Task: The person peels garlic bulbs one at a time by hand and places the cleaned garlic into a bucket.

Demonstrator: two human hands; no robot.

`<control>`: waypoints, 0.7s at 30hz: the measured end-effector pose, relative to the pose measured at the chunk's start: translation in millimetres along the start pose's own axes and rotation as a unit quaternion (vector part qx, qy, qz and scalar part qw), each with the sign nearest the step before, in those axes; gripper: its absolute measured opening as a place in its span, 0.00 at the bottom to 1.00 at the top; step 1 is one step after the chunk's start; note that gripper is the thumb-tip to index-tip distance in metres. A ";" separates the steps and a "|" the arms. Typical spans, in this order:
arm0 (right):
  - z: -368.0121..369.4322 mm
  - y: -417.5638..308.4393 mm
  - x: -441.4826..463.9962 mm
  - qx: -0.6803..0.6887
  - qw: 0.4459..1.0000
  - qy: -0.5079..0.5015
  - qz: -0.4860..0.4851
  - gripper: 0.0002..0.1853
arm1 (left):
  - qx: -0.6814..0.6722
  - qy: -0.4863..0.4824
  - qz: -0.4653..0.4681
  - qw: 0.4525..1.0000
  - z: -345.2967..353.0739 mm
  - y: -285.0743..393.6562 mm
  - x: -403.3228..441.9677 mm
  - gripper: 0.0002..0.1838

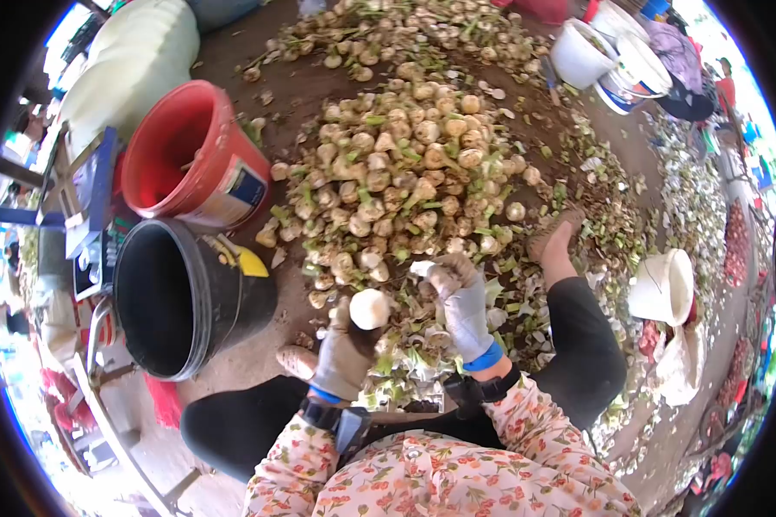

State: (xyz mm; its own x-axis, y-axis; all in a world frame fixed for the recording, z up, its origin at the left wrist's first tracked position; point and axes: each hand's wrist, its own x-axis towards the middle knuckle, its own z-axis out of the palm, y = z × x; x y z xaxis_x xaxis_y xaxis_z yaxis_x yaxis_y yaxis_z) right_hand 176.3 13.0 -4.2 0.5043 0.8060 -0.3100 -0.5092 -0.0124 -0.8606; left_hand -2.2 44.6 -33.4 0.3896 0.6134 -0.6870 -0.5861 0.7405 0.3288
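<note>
My left hand [343,358], in a pale work glove, is closed round a smooth white garlic bulb [369,308] that shows above the fingers. To its right, my gloved right hand [462,312] is raised with its fingers curled. A small whitish bit shows at the right fingertips; I cannot make out what it is. Just beyond both hands rises a heap of garlic bulbs [405,172] with dirty skins and short green stems. Loose peelings [414,366] lie on the ground below and between the hands.
A black bucket [198,297] with a yellow-handled tool [248,261] on its side stands left, beside a red bucket [198,155]. Another garlic pile [440,34] lies farther back. White buckets [582,53] stand back right; a white pail [662,287] lies among peelings at right.
</note>
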 end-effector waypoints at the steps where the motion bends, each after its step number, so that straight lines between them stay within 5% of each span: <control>1: -8.2 -7.5 2.5 -0.193 0.980 -0.046 0.007 0.04 | -0.018 -0.032 -0.025 0.999 -13.0 10.1 13.1 0.22; 3: -67.4 63.1 25.4 -0.495 0.804 -0.323 -0.067 0.23 | 0.055 -0.030 0.056 0.996 27.2 47.0 3.9 0.23; 5: -56.1 57.2 7.8 -0.824 0.464 -0.316 0.068 0.34 | 0.023 -0.071 0.171 0.982 27.6 105.9 26.9 0.23; 7: -91.5 62.4 36.7 -0.732 0.631 -0.229 0.117 0.33 | 0.030 -0.268 0.254 0.929 73.2 163.6 -1.1 0.25; 9: -108.9 33.5 68.6 -0.653 0.730 -0.080 0.182 0.29 | -0.016 -0.247 0.310 0.918 103.9 177.1 -24.2 0.26; 11: -157.6 62.6 105.4 -0.744 0.666 0.051 0.022 0.22 | 0.052 -0.206 0.314 0.925 109.4 171.1 -18.8 0.25; 12: -165.5 58.6 115.3 -0.772 0.635 0.029 0.018 0.21 | 0.086 -0.185 0.317 0.926 110.0 163.4 -17.6 0.24; 14: -176.0 52.7 133.8 -0.823 0.567 -0.015 0.009 0.19 | 0.045 -0.095 0.141 0.984 85.9 109.3 1.0 0.18; 16: -196.6 73.2 147.7 -0.842 0.539 -0.027 0.001 0.20 | 0.100 -0.044 0.070 0.992 72.9 73.1 0.2 0.17; 17: -207.0 89.5 155.2 -0.850 0.525 -0.033 -0.001 0.20 | 0.085 -0.079 0.036 0.993 65.7 59.0 2.4 0.17; 21: -200.3 78.9 124.4 -0.701 0.703 0.009 0.117 0.24 | 0.127 -0.004 -0.027 0.992 32.8 22.0 5.6 0.17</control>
State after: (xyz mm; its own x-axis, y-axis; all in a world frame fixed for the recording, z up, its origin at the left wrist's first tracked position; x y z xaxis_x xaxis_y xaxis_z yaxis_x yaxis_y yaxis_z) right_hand 338.6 -6.3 -191.6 0.5363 0.6777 -0.5031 0.6030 -0.7247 -0.3335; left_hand 10.3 73.3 -8.7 0.4213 0.5730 -0.7030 -0.3674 0.8165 0.4453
